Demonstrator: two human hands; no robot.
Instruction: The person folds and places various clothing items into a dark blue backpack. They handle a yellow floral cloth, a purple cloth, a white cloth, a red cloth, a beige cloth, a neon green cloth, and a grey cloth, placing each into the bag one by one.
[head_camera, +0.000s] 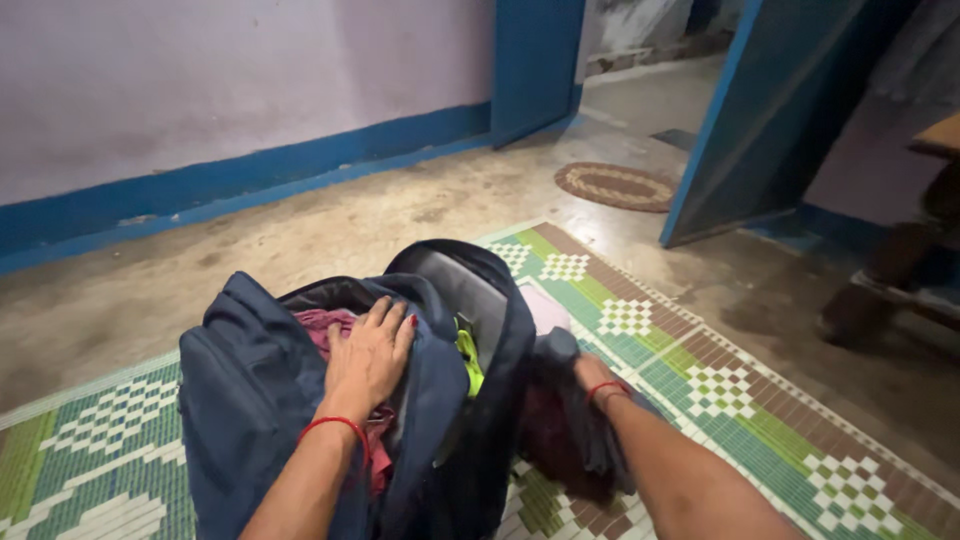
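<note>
Forearms enter from the bottom edge, each wrist carrying a red thread band. Left hand (368, 352) lies flat, fingers spread and palm down, pressed onto the open top of a dark blue backpack (260, 390). Under and just beyond the fingertips sits a maroon cloth (322, 328) packed inside the main compartment. Immediately right of this hand, a yellow-green item (468, 360) shows in the gap between the front panel and the black padded back panel of the backpack.

Right hand (592, 372) is on the far side of the backpack from the left hand, closed around a dark grey garment (572, 420) that hangs down beside the backpack; the fingers are buried in the fabric, so the exact grip cannot be told. A dark red cloth (545, 440) lies below this hand, touching the garment.

Beneath both hands and the backpack lies a woven floor mat (720, 390) with green, white and brown checks. Beyond the hands, bare concrete floor (330, 225) runs to a pale wall with a blue base band (250, 180). Further right of the right hand, a round doormat (617, 186) lies before an open blue door (760, 120).
</note>
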